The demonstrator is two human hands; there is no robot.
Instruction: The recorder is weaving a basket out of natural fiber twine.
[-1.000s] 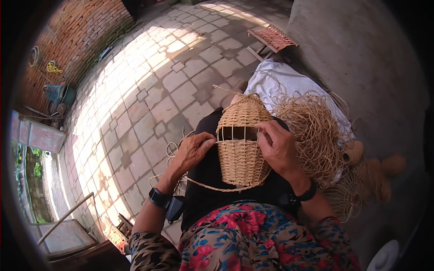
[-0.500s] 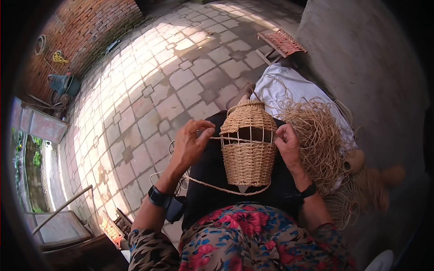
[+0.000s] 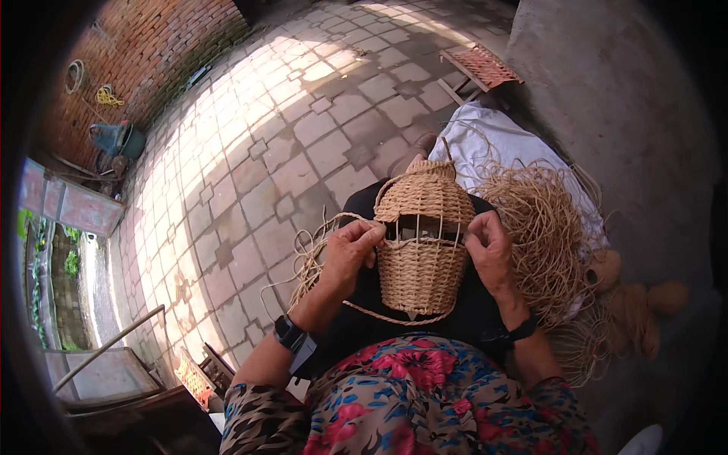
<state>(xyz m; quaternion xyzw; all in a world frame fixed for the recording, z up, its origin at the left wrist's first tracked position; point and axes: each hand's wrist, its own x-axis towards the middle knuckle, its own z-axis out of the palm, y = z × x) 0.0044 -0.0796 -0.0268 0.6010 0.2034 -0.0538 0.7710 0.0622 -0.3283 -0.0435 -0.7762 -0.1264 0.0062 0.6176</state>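
A tan woven basket (image 3: pixel 422 277) rests on my lap, its narrower neck pointing away from me. Around its middle runs an open band where thin upright stakes (image 3: pixel 418 227) show between the two woven parts. At the left edge of this band, my left hand (image 3: pixel 351 252) is closed in a pinch on a twisted cord (image 3: pixel 379 322), which also loops below the basket. My right hand (image 3: pixel 491 249) pinches the basket's right side at the band; its fingertips hide exactly what lies between them. Loose strands (image 3: pixel 309 254) hang beyond my left hand.
To the right, a big tangle of cord (image 3: pixel 535 235) lies on a white sheet (image 3: pixel 485 140). Several round woven pieces (image 3: pixel 667 297) sit beyond it. A low stool with a red woven seat (image 3: pixel 484 67) stands farther off. Paving stones (image 3: pixel 288 167) stretch to a brick wall (image 3: pixel 159 53).
My left hand has moved right, up against the basket. The cord that stretched across the open band now lies down along the lower woven edge.
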